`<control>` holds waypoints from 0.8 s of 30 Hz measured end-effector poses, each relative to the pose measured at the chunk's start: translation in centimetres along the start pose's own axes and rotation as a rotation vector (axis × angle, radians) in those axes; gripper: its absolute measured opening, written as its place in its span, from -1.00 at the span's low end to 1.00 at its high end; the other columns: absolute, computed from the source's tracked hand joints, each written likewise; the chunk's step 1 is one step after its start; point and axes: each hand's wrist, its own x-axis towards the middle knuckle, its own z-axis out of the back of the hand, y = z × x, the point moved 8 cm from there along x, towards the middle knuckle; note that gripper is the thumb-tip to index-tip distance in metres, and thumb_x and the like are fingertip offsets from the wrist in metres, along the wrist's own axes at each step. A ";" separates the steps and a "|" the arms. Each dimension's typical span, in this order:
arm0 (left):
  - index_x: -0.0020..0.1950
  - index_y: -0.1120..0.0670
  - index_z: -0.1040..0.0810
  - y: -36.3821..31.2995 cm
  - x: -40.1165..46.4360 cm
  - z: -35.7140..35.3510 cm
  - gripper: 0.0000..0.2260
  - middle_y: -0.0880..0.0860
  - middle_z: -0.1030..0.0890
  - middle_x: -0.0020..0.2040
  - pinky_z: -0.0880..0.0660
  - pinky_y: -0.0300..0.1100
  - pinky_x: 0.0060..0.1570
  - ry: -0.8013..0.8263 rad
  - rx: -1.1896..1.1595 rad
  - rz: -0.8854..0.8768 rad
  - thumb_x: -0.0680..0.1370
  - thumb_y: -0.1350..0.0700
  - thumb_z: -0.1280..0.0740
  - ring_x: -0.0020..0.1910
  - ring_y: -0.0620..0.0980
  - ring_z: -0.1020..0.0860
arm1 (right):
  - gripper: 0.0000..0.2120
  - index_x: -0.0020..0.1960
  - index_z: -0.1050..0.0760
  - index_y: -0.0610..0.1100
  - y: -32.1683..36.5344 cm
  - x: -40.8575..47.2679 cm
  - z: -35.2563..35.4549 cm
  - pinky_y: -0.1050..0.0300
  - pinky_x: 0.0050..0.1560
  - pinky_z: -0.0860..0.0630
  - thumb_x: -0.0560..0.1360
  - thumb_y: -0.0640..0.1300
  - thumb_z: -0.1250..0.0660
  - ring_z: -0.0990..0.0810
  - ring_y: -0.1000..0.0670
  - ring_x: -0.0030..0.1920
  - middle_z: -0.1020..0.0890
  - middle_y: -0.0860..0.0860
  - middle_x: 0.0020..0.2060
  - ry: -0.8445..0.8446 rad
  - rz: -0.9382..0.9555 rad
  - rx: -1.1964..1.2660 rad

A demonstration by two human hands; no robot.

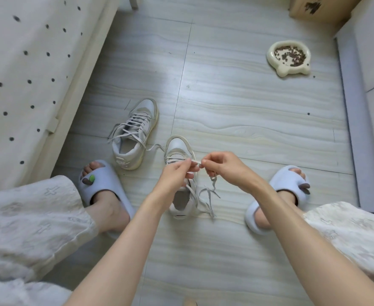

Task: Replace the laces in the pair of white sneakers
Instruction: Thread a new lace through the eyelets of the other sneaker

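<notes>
Two white sneakers [135, 133] [179, 151] upright on floor, laces [206, 199] loosened.

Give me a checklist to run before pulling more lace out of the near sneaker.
1. Both hands on the lace: ok. Left hand and right hand pinch the lace above the near sneaker.
2. Sneaker steady: ok, it stands on the floor between the slippers.
3. Loose ends free: cannot tell. Lace ends lie bunched beside the shoe; knots unclear.
4. Other sneaker out of the way: not ok, one of its lace ends trails up to the near sneaker's toe.
5. Which eyelet comes next: cannot tell, hands hide it.
</notes>
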 end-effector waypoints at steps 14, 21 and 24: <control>0.27 0.13 -0.42 -4.3 -4.8 2.9 -0.75 0.08 -0.59 0.17 -0.50 -0.08 0.18 0.212 -0.819 -0.048 0.60 0.14 -0.19 0.13 0.05 -0.59 | -0.77 -0.26 -0.54 -0.08 0.7 -3.7 -0.9 0.29 -0.09 -0.46 0.55 -0.21 -0.25 -0.56 0.21 -0.34 -0.61 0.04 -0.36 -0.055 0.076 -0.149; 0.48 0.03 -0.19 -6.3 -7.1 1.2 -0.55 0.23 -0.51 0.28 -0.50 -0.03 0.18 0.373 -0.748 -0.152 0.59 0.20 -0.15 0.21 0.17 -0.54 | -0.85 -0.08 -0.56 -0.24 1.2 -4.9 -1.1 0.49 -0.24 -0.41 0.56 -0.27 -0.21 -0.54 0.27 -0.38 -0.60 -0.01 -0.32 -0.060 0.093 -0.042; 0.53 -0.10 0.01 -6.7 -6.9 1.3 -0.42 0.24 -0.48 0.29 -0.52 -0.03 0.15 0.379 -0.693 -0.205 0.59 0.23 -0.14 0.19 0.20 -0.54 | -0.85 -0.09 -0.56 -0.22 1.7 -5.1 -1.5 0.48 -0.23 -0.40 0.56 -0.25 -0.22 -0.54 0.27 -0.37 -0.60 0.01 -0.32 -0.045 0.111 -0.011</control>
